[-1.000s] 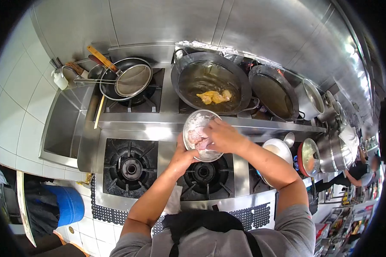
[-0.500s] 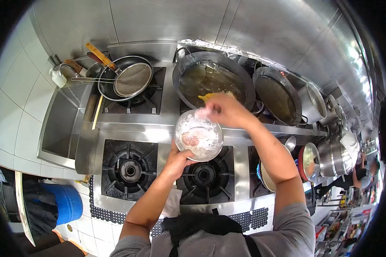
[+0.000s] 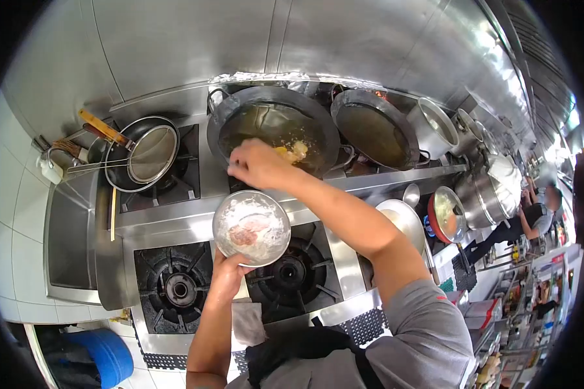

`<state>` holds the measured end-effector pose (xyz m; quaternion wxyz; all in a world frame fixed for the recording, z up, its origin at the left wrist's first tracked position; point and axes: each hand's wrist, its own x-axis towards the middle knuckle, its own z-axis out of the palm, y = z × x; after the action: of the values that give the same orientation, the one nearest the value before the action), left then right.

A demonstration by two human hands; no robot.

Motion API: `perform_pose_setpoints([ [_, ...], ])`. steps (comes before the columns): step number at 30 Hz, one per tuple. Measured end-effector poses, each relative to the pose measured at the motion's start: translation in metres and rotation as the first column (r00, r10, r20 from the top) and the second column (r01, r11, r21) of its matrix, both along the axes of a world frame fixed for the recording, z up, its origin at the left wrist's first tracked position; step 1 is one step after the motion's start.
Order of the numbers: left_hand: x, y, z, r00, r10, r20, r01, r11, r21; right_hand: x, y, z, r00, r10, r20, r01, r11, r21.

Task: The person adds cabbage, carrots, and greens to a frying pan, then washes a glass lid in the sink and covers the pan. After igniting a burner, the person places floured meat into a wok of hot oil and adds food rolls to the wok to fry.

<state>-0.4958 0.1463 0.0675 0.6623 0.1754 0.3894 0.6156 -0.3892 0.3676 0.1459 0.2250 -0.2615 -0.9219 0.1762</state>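
My left hand (image 3: pixel 226 276) holds a metal bowl (image 3: pixel 274 251) by its near side, thumb over the rim. White flour (image 3: pixel 256 212) coats the bowl inside, and a pinkish piece of raw meat (image 3: pixel 243 235) lies in it. Above the bowl's far rim, at the near edge of a large wok (image 3: pixel 322 123), is my right hand (image 3: pixel 261 164). Its fingers are curled together; whether anything is between them is hidden. Golden battered pieces (image 3: pixel 293 152) bubble in the wok's oil, partly behind my right hand.
A second wok of oil (image 3: pixel 374 133) and a tall pot (image 3: pixel 433 126) stand to the right. At left, a strainer (image 3: pixel 152 154) rests on a black pan (image 3: pixel 115 170), beside a sink (image 3: pixel 71 240). A red pan (image 3: pixel 449 214) sits at right; a co-worker (image 3: pixel 535 217) stands beyond.
The view has shifted right. My right hand has moved left from the frying pieces to the wok's near-left edge, uncovering more of them. My left hand keeps hold of the bowl.
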Motion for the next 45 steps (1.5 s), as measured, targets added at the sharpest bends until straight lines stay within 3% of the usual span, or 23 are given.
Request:
perform_pose_setpoints([
  [2, 0.000, 0.005, -0.010, 0.998, -0.038, 0.049, 0.040, 0.999, -0.023, 0.011, -0.033, 0.011, 0.958, 0.199, 0.207, -0.119, 0.931, -0.346],
  [4, 0.009, 0.010, -0.013, 0.992, -0.123, -0.006, 0.123, 0.992, -0.030, 0.034, -0.068, -0.024, 0.888, 0.293, 0.354, -0.304, 0.952, -0.026],
  [8, 0.022, 0.007, -0.008, 0.981, -0.176, -0.082, 0.170, 0.982, -0.077, 0.054, -0.094, -0.041, 0.909, 0.245, 0.339, -0.266, 0.964, 0.018],
  [10, 0.026, 0.001, -0.006, 0.981, -0.182, -0.070, 0.176, 0.981, -0.076, 0.060, -0.101, -0.042, 0.884, 0.301, 0.359, -0.207, 0.938, -0.276],
  [11, 0.027, -0.001, -0.004, 0.980, -0.188, -0.066, 0.183, 0.981, -0.071, 0.063, -0.105, -0.050, 0.904, 0.312, 0.294, -0.221, 0.927, -0.303],
  [17, 0.025, 0.002, -0.009, 0.975, -0.222, 0.002, 0.221, 0.974, -0.050, 0.068, -0.105, -0.043, 0.816, 0.391, 0.426, -0.348, 0.920, -0.179],
  [21, 0.020, 0.007, -0.008, 0.987, -0.160, 0.018, 0.161, 0.985, -0.064, 0.068, -0.101, -0.032, 0.842, 0.322, 0.432, -0.229, 0.939, -0.255],
  [23, 0.015, 0.013, -0.010, 0.986, -0.164, 0.026, 0.166, 0.985, -0.053, 0.070, -0.088, -0.022, 0.895, 0.395, 0.206, -0.333, 0.900, -0.281],
  [24, 0.013, 0.015, -0.012, 0.986, -0.162, 0.033, 0.163, 0.986, -0.045, 0.070, -0.081, -0.013, 0.896, 0.392, 0.209, -0.328, 0.901, -0.284],
  [26, 0.012, 0.019, -0.007, 0.987, -0.157, 0.024, 0.158, 0.987, -0.038, 0.069, -0.064, 0.012, 0.941, 0.337, -0.021, -0.329, 0.901, -0.283],
  [28, 0.010, 0.021, -0.001, 0.993, -0.109, 0.052, 0.110, 0.994, -0.019, 0.069, -0.043, 0.040, 0.978, 0.206, -0.027, -0.206, 0.945, -0.253],
  [30, 0.009, 0.019, 0.002, 0.994, -0.096, 0.046, 0.097, 0.995, -0.023, 0.071, -0.010, 0.046, 0.988, 0.001, -0.156, -0.027, 0.985, -0.168],
  [32, 0.004, 0.015, -0.004, 0.997, -0.072, 0.038, 0.074, 0.996, -0.056, 0.074, 0.028, 0.047, 0.967, -0.210, -0.145, 0.207, 0.978, -0.040],
  [34, 0.001, 0.011, -0.004, 0.998, -0.047, 0.051, 0.050, 0.997, -0.063, 0.083, 0.076, 0.030, 0.910, -0.413, 0.012, 0.412, 0.909, 0.066],
  [36, -0.001, 0.008, -0.005, 0.998, -0.060, 0.009, 0.061, 0.994, -0.090, 0.092, 0.107, 0.007, 0.845, -0.531, 0.065, 0.520, 0.844, 0.130],
  [41, -0.007, 0.002, -0.028, 0.996, -0.075, 0.044, 0.080, 0.989, -0.124, 0.102, 0.146, -0.052, 0.725, -0.650, 0.227, 0.622, 0.760, 0.189],
  [44, -0.008, -0.002, -0.032, 0.995, -0.076, 0.065, 0.084, 0.988, -0.130, 0.098, 0.137, -0.045, 0.693, -0.659, 0.293, 0.680, 0.732, 0.039],
  [45, -0.008, -0.003, -0.032, 0.995, -0.070, 0.069, 0.078, 0.989, -0.122, 0.099, 0.132, -0.038, 0.717, -0.655, 0.239, 0.657, 0.750, 0.083],
])
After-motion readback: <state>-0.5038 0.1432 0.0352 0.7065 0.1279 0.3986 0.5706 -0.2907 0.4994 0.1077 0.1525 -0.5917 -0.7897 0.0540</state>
